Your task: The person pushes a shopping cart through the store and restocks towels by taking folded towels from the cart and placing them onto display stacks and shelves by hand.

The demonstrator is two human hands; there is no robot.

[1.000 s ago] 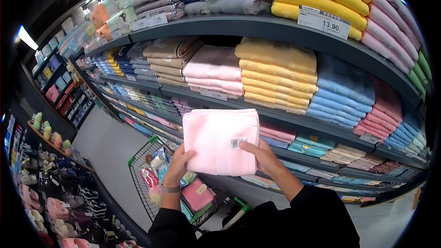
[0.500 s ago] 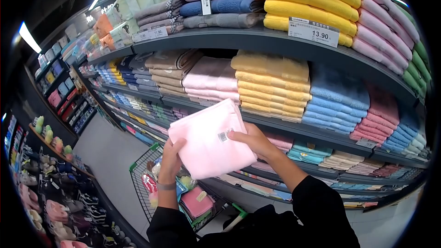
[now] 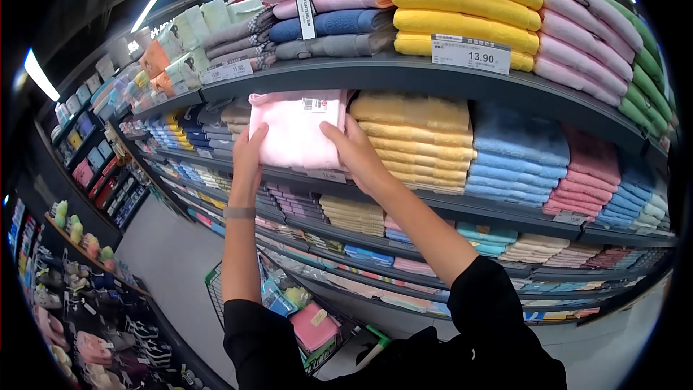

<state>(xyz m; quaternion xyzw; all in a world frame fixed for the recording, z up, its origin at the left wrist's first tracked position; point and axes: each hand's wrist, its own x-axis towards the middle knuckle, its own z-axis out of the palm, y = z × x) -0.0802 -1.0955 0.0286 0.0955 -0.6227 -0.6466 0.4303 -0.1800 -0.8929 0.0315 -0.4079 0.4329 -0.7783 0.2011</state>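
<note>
A folded pale pink towel (image 3: 296, 137) with a barcode label near its top edge is held at the middle shelf. My left hand (image 3: 247, 153) grips its left side, thumb on the front face. On the right side my right hand (image 3: 351, 148) pinches it, thumb on the front and fingers behind. The towel covers the spot where a pink stack lies on the shelf, so I cannot tell whether it touches that stack. A pile of folded yellow towels (image 3: 411, 141) sits just right of my right hand.
Above my hands runs the upper shelf edge (image 3: 361, 72) with a price tag (image 3: 470, 53). Blue towels (image 3: 516, 155) are stacked further right. Below stands a shopping cart (image 3: 215, 292) holding a pink package (image 3: 315, 325). Slippers (image 3: 94, 347) line a rack at lower left.
Both hands have moved up and forward with the pink towel, from above the cart to the middle shelf. The label now sits near the towel's top edge.
</note>
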